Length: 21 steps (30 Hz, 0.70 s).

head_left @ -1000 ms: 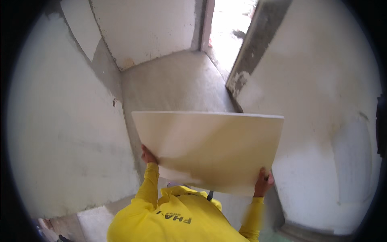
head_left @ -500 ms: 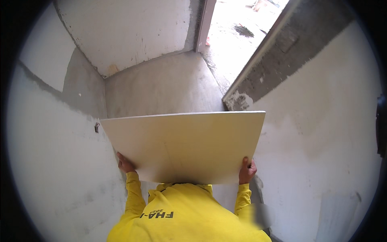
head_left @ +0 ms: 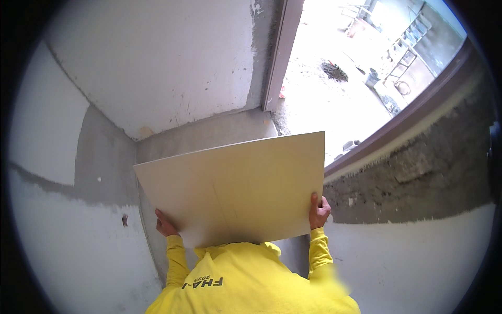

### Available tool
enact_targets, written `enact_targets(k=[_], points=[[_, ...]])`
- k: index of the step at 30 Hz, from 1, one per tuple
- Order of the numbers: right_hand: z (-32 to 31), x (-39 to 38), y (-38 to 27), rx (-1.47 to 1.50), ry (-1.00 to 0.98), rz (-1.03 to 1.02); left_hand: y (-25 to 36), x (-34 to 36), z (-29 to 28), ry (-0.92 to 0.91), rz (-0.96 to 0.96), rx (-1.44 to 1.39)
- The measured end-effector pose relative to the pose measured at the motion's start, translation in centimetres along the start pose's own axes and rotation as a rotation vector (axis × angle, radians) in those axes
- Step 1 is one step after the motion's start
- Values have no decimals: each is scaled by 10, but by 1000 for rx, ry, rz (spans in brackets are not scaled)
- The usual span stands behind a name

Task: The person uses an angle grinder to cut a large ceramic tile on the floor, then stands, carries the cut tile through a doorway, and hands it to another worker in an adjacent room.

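A large, flat, cream-coloured board (head_left: 246, 183) with a thin pale edge spans the space in front of my chest. My left hand (head_left: 166, 224) grips its left side near the lower corner, thumb on the near face. On the opposite side, my right hand (head_left: 319, 211) is closed around the right edge, thumb up against the face. Fingers behind the board are partly hidden. The board leans, with its right end farther forward than its left. Both arms are in yellow sleeves.
A bright doorway with a brownish frame (head_left: 280, 57) opens ahead to the right. Beyond it are a ladder (head_left: 410, 39), a bucket (head_left: 372, 78) and a dark heap of rubble (head_left: 334, 71). Patched white-and-grey walls (head_left: 172, 68) stand on both sides, close to the board's ends.
My view has turned rightward, bringing more of the doorway and the area beyond into sight. The board has swung so its right end points farther forward; both hands keep their hold.
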State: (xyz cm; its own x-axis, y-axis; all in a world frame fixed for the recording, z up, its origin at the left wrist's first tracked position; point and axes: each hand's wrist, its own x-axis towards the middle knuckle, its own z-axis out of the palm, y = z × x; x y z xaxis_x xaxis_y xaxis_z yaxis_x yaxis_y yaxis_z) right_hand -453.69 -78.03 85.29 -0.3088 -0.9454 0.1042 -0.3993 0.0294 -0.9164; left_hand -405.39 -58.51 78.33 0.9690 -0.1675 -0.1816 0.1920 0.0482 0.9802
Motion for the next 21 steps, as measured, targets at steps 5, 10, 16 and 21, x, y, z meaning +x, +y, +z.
enact_targets(k=[5,10,16,21], points=[[73,118,20,-83,38,-38,-16,66,144,15,78,48],[148,251,20,17,200,79,7,127,330,-154,103,96],[175,375,41,-15,246,209,39,122,505,-320,178,108],[191,496,103,246,435,317,22,98,644,-441,230,159]])
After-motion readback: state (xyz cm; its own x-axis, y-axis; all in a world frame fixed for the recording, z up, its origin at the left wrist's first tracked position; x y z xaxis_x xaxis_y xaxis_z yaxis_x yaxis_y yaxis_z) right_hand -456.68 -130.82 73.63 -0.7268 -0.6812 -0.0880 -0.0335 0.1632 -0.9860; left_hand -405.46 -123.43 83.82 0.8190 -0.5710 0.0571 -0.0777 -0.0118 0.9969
